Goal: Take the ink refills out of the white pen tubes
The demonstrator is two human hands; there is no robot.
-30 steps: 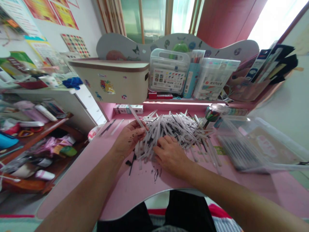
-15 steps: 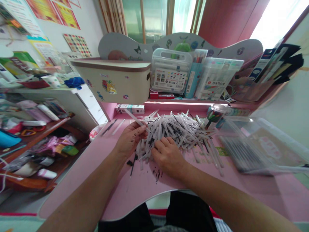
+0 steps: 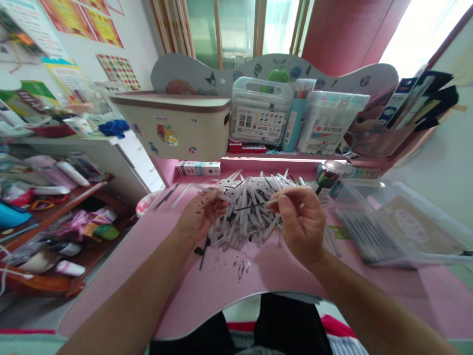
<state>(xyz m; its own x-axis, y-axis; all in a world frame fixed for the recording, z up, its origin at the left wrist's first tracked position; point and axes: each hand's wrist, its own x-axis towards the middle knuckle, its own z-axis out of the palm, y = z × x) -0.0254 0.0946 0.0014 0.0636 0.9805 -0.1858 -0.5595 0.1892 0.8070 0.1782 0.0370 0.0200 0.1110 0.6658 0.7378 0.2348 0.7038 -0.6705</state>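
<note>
Above the pile, my right hand pinches a refill level toward the barrel my left hand clamps.

Daylight is pouring through the window at the top centre and glaring white in the upper right corner, beside a red-brown panel. Posters are hanging on the white wall at the upper left. A pink desk is stretching across the lower half, its scalloped backboard rising behind. A white cabinet and cluttered wooden shelves are standing at the left.
</note>
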